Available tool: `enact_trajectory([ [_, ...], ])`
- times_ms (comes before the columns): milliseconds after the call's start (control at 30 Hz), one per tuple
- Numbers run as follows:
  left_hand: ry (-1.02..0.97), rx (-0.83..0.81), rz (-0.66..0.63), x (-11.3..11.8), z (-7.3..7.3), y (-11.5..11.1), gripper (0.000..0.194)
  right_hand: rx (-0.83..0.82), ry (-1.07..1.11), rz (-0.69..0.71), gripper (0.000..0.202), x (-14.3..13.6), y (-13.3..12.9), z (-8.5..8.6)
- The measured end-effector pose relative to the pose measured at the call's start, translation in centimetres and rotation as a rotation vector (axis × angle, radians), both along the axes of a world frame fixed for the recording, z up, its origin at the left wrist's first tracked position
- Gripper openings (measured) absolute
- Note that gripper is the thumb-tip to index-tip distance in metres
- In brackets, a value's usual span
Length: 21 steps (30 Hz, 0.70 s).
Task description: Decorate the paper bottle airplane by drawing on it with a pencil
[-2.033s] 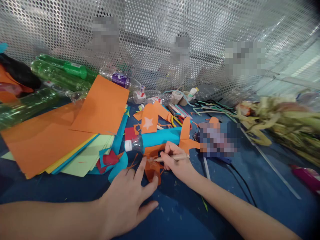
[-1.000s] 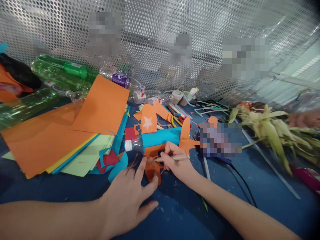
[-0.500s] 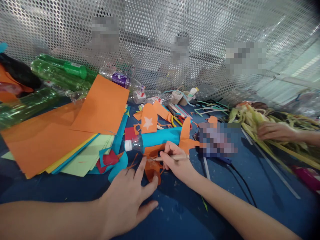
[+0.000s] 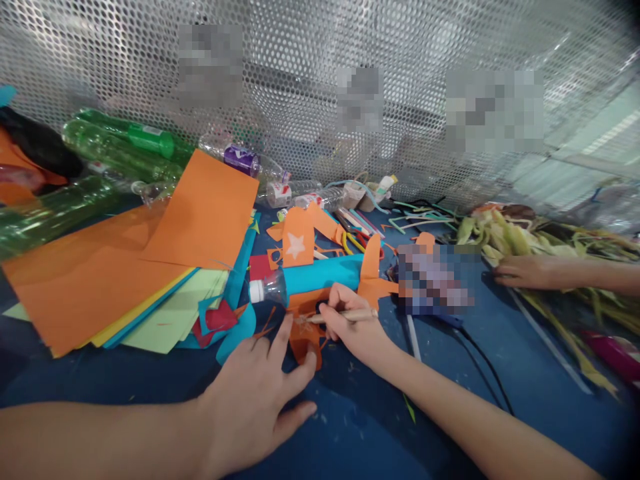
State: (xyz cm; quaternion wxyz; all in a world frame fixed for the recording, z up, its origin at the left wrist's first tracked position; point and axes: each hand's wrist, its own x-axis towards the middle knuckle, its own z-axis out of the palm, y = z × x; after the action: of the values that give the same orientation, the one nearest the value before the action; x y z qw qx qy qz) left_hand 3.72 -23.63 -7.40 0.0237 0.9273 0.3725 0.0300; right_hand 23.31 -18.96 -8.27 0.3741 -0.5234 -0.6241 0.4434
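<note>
A clear bottle with a white cap (image 4: 257, 291) lies on its side, wrapped in blue paper (image 4: 325, 272). Orange paper fins (image 4: 371, 267) stand at its right end. The upper orange wing (image 4: 297, 233) bears a white star. My right hand (image 4: 353, 323) grips a light-coloured pen (image 4: 350, 315), its tip on a star outline on the lower orange wing (image 4: 306, 343). My left hand (image 4: 265, 380) is spread, fingertips resting on that same wing, holding nothing.
Orange sheets (image 4: 205, 210) and coloured paper are stacked at left, with green bottles (image 4: 120, 150) behind. Scissors (image 4: 350, 241) lie beyond the wrapped bottle. At right another person's hand (image 4: 525, 272) touches corn husks (image 4: 520, 240). A black cable (image 4: 485, 367) crosses the blue table (image 4: 360, 427).
The other person's hand has moved left and slightly down, and some husks have shifted downward. My two hands and the pen stay almost where they were.
</note>
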Motion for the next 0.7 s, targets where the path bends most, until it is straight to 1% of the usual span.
enact_trajectory([
  [367, 0.011, 0.003, 0.003, 0.02, 0.03, 0.02, 0.044, 0.022, 0.027, 0.021, 0.023, 0.06, 0.05, -0.18],
  [700, -0.001, 0.02, 0.005, -0.05, -0.1, -0.08, 0.044, 0.009, 0.021, 0.009, 0.023, -0.05, 0.02, 0.0],
])
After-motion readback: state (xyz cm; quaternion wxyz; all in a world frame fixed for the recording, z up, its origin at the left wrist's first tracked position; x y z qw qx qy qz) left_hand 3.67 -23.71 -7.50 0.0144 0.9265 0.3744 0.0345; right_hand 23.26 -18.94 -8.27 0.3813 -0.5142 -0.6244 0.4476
